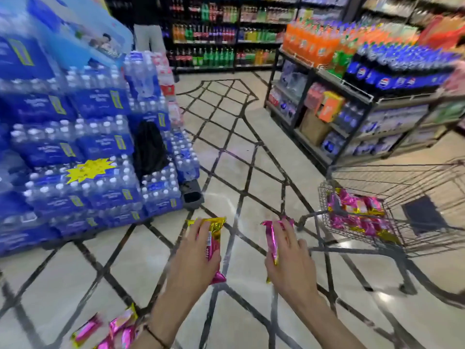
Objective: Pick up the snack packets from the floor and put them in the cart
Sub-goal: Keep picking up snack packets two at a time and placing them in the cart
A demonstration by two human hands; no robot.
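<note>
My left hand grips a pink and gold snack packet above the floor. In my right hand there is a second pink packet, held by its edge. Both hands are raised in the middle of the view, to the left of the wire cart. Several pink and gold packets lie in the cart's near corner. More packets lie on the floor at the bottom left, partly behind my left forearm.
Stacked blue packs of bottled water fill the left side, with a black bag resting on them. A dark shelf of soda bottles stands at the right, behind the cart. Tiled floor with dark lines runs ahead to drink shelves.
</note>
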